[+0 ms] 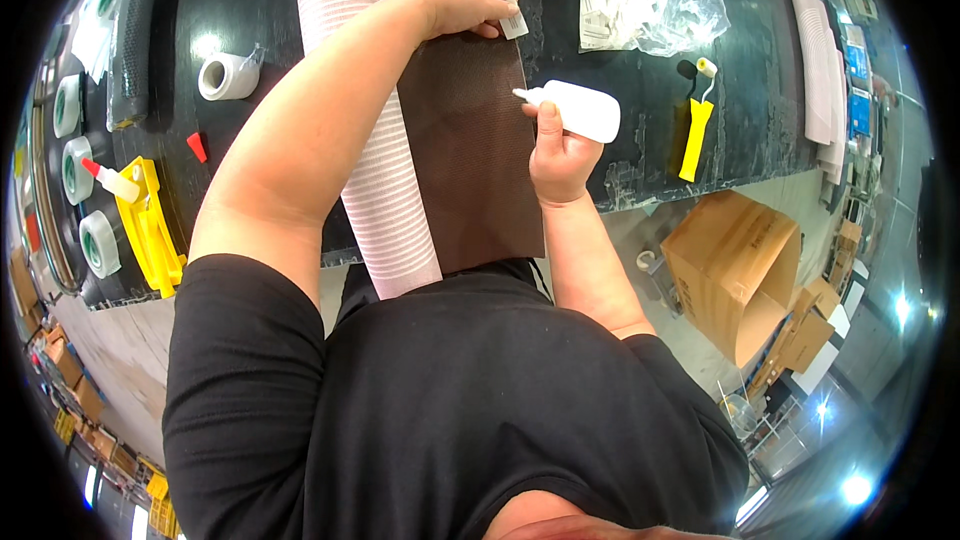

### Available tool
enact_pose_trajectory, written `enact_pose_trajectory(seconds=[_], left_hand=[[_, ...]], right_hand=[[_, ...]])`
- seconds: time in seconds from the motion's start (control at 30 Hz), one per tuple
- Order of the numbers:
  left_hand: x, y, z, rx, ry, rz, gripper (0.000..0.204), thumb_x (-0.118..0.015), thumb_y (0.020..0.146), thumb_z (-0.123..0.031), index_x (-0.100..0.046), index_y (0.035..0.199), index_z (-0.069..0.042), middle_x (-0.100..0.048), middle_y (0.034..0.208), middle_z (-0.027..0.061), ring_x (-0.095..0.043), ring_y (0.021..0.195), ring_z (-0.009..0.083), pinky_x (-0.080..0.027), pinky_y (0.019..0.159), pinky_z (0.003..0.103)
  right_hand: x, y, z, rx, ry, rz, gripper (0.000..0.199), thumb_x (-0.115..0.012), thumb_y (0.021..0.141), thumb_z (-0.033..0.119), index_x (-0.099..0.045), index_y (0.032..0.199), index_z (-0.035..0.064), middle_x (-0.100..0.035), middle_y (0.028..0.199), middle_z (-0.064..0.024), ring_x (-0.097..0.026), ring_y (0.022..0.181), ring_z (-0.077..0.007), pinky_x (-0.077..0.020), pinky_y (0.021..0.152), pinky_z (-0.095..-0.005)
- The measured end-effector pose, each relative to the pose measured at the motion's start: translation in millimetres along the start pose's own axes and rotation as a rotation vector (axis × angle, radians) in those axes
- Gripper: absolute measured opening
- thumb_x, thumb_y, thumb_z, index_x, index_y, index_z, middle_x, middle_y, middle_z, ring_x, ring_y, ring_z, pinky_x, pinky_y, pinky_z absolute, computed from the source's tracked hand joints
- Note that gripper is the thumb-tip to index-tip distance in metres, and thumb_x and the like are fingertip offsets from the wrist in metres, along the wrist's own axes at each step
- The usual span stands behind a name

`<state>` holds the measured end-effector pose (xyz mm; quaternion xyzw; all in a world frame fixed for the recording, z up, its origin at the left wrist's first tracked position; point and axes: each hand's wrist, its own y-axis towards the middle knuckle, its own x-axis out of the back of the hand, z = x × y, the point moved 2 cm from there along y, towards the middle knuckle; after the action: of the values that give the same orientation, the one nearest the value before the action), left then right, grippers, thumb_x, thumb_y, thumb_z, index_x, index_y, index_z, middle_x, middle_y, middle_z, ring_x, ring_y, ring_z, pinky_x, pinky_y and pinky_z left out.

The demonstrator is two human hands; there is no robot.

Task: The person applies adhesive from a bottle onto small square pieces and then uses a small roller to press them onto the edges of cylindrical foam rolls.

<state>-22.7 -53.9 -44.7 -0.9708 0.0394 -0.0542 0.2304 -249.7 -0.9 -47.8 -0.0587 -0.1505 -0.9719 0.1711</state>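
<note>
My left hand reaches across to the right edge of a brown textured sheet. Its fingers pinch a small white label at that edge. Lower down, my right hand is wrapped round a white squeeze bottle, tilted on its side with the nozzle pointing left over the sheet's edge. Along the sheet's left side lies a striped pinkish-white roll, partly under my left forearm. The sheet's near end hangs by my body.
On the dark table lie a clear plastic bag with labels, a yellow-handled small roller, a white roll, a red cap and a yellow tool. An open cardboard box stands at the table's near right.
</note>
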Motion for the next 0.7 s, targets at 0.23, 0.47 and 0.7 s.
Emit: enact_pose_trajectory(seconds=[0.23,0.47,0.7], left_hand=[[0,1,0,-0.012,-0.033,0.006,0.02,-0.064,0.093,-0.018,-0.064,0.106,-0.003,-0.065,0.104,0.004,-0.063,0.098,0.0114,-0.055,0.083,0.024],[0,1,1,-0.019,-0.005,0.001,0.02,-0.064,0.093,-0.017,-0.064,0.106,-0.002,-0.066,0.104,0.0045,-0.064,0.097,0.0118,-0.055,0.082,0.024],[0,2,1,-0.016,-0.016,0.003,0.021,-0.064,0.093,-0.018,-0.064,0.107,-0.002,-0.066,0.105,0.0053,-0.064,0.097,0.0123,-0.056,0.082,0.025]], right_hand=[[-10,21,-1,0.153,-0.148,0.096,0.017,-0.07,0.092,0.015,-0.069,0.1,-0.0002,-0.07,0.096,-0.0088,-0.066,0.083,-0.0183,-0.0512,0.075,-0.0289],[-14,22,-2,0.184,-0.173,0.087,0.019,-0.071,0.091,0.016,-0.068,0.101,-0.0003,-0.069,0.094,-0.0091,-0.066,0.082,-0.0191,-0.0513,0.075,-0.0297],[-9,18,-14,0.155,-0.209,0.038,0.018,-0.071,0.091,0.015,-0.068,0.1,-0.0002,-0.07,0.094,-0.0095,-0.066,0.083,-0.0198,-0.0517,0.076,-0.0298]])
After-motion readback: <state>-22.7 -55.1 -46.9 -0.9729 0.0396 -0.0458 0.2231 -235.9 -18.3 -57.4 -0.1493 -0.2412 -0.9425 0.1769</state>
